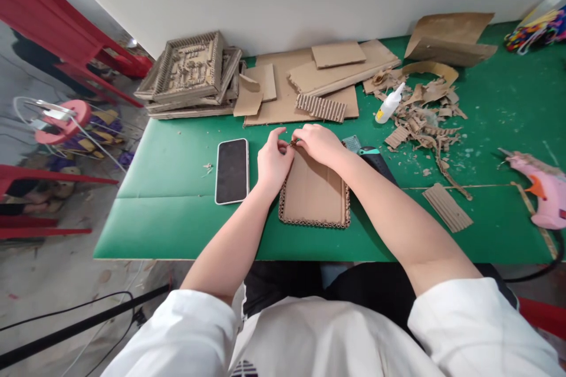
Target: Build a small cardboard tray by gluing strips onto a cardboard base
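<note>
A flat brown cardboard panel point(315, 194) lies in front of me, edged with a raised border of corrugated cardboard. My left hand point(275, 159) is at the panel's far left corner, thumb and fingers closed on the border strip. Close beside it, my right hand point(318, 144) pinches at the same corner, its wrist crossing the panel's far edge. A small end of corrugated strip point(293, 143) shows between the fingertips. Partly covered by my right forearm is a black tool with a teal end point(375, 160); its kind is unclear.
Left of the panel lies a phone point(232, 171). Stacked cardboard frames point(194, 70) and loose cardboard sheets point(283, 107) sit along the wall. To the right are a white glue bottle point(390, 105), torn scraps point(424, 121), a corrugated piece point(448, 207) and a pink glue gun point(546, 185).
</note>
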